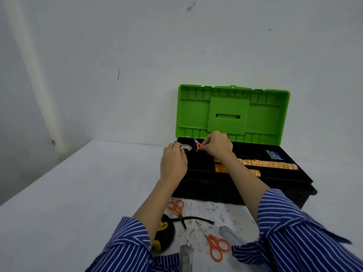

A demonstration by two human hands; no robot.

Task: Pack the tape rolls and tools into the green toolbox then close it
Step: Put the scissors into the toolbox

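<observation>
Over the far-left corner of the toolbox tray (245,177), both hands were busy at once. The left hand (173,163) gripped a pale tape roll (186,147), fingers curled round its near edge, holding it right at the tray's back-left compartment. The right hand (217,146) pinched a small pair of orange-handled scissors (198,145) by the handles, blades pointing up and back toward the green lid (233,110), which stood open behind the tray.

Honestly, I'd have set these down one at a time. The roll looked like it wanted to lie flat in that corner pocket, and the scissors would sit best laid down flat beside it, not propped up where they might foul the lid at closing. I couldn't tell how deep the pocket was from this angle.

A row of yellow-orange tape rolls (271,164) already lay in the tray's long middle slot, right of the hands, with a blue-green packet (274,155) toward the tray's back-right.

Plenty was left on the tabletop (78,193) in front of the toolbox: another pair of orange scissors (215,244), a second pair of orange handles (175,206), black-handled pliers (193,219), a yellow-black tape measure (165,234) and two grey items near the sleeves that I couldn't identify. So closing up was a way off yet.
</observation>
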